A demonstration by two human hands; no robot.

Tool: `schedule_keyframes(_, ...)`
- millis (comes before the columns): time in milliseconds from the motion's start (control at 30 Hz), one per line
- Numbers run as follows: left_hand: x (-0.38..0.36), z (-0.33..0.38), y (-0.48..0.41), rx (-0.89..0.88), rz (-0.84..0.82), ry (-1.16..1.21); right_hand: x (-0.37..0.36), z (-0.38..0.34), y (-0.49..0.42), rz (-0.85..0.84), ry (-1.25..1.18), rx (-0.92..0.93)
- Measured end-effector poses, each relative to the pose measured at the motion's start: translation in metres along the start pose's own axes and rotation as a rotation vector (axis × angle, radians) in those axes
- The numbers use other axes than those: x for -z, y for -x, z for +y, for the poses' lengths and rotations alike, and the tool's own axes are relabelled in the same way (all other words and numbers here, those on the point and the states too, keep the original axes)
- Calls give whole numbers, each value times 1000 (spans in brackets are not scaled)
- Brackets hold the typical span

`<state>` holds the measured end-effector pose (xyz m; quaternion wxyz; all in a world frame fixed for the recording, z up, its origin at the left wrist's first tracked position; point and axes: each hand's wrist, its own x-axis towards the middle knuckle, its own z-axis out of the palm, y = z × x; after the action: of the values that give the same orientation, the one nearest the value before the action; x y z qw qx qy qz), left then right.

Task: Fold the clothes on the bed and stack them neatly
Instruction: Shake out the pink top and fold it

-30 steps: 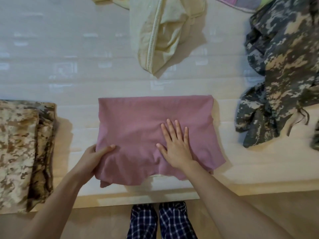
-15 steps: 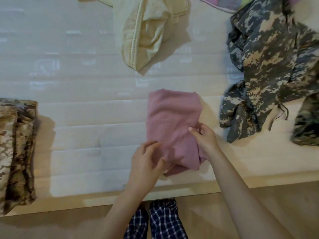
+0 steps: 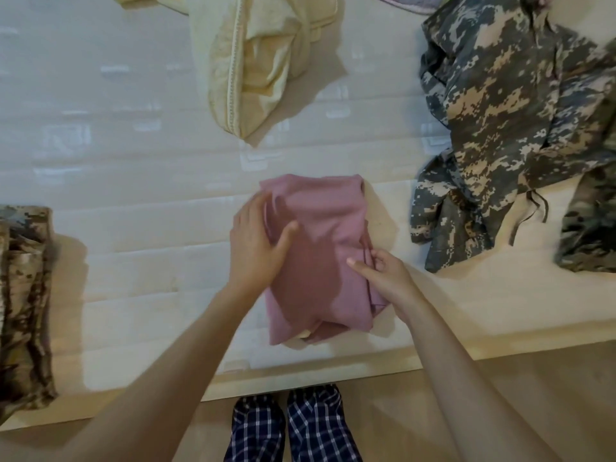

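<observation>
A pink garment (image 3: 320, 255) lies folded into a narrow upright rectangle near the front edge of the bed (image 3: 140, 168). My left hand (image 3: 256, 241) rests flat on its left side, fingers straight and pointing away from me. My right hand (image 3: 383, 275) pinches the layered right edge of the pink garment between thumb and fingers. A folded tan camouflage garment (image 3: 23, 305) sits at the far left. An unfolded grey-green camouflage garment (image 3: 510, 128) lies crumpled at the right.
A pale yellow garment (image 3: 253, 61) lies bunched at the top centre. A bit of pink and purple cloth (image 3: 410, 1) shows at the top edge. The bed's wooden front edge (image 3: 333, 371) runs below the pink garment, with plaid-trousered legs (image 3: 293, 425) under it.
The pink garment was folded from a wide rectangle into a narrow one. My left hand moved from its near corner up onto its left side; my right hand shifted slightly along the right edge.
</observation>
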<state>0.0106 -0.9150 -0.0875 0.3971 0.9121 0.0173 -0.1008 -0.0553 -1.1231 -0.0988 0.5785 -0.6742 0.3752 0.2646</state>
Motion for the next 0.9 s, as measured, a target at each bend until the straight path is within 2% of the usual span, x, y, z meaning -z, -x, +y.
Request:
schedule_keyframes(67,-2,7,-37,-94,-57,-105,6,1,-1,-85,35,-9)
schedule_keyframes(133,-1,9,-70,-98,-216,-250,10,-1,-4,-129,59,-32)
schedule_keyframes(233,2,11,-96,-72,-365,-344,2,-14,-13,41,-46,66)
schedule_keyframes(300,-1,9,-97,-67,-343,-303,-8,-31,-23,127,-66,186)
schedule_keyframes(400,-10,-1,-87,1,-245,-208,-16,-43,-41,163,162,266)
schedule_keyframes(467,-11,-11,-77,95,-131,-103,-15,-40,-49,273,266,233)
schedule_keyframes(567,-7,-23,-47,300,43,176,-15,-26,-49,493,419,266)
schedule_keyframes(633,-5,-31,-17,456,37,346,-15,-16,-42,538,356,250)
schedule_keyframes(733,-7,-36,32,588,-210,495,-14,6,-22,415,237,144)
schedule_keyframes(800,-9,-38,56,605,-345,456,-17,19,-6,289,196,115)
schedule_keyframes(900,-1,-43,76,621,-267,345,-32,27,19,127,132,69)
